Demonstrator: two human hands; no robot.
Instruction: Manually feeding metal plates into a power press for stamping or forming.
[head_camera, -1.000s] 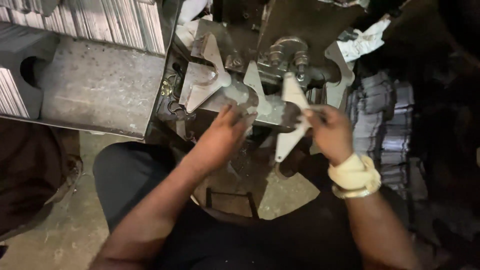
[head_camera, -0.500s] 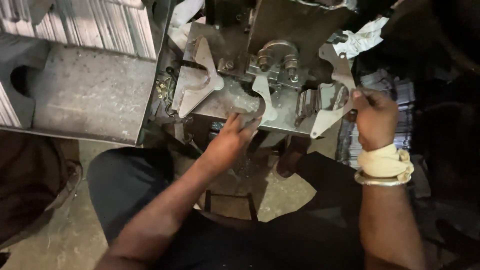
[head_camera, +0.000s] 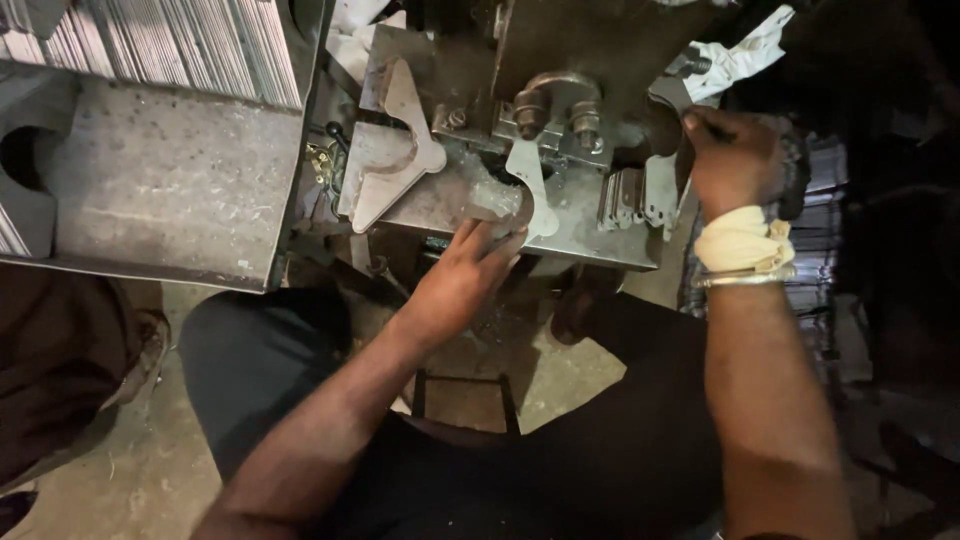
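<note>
1. Down at the press bed (head_camera: 590, 235), the left hand (head_camera: 465, 275) lies flat against the front edge, its fingers (head_camera: 500, 240) stretched out and touching the lower end of a curved metal blank (head_camera: 530, 185).
2. That blank rests on the bed just below a clamp with two bolts (head_camera: 555, 105); the fingers press on it rather than close round it.
3. Off to the right, the right hand (head_camera: 735, 155) is curled, fingers clenched on a second metal blank (head_camera: 665, 105) held up beside the machine; a cloth band (head_camera: 740, 245) and a thin bangle (head_camera: 745, 280) sit at that wrist.
4. Just below this hand, a stack of cut blanks (head_camera: 635, 195) stands on edge at the right end of the bed.
5. Left of the clamp, a wide forked steel plate (head_camera: 395, 160) lies flat.
6. Further left sits a grey steel slab (head_camera: 165, 185), with rows of thin sheets (head_camera: 170, 40) standing behind it.
</note>
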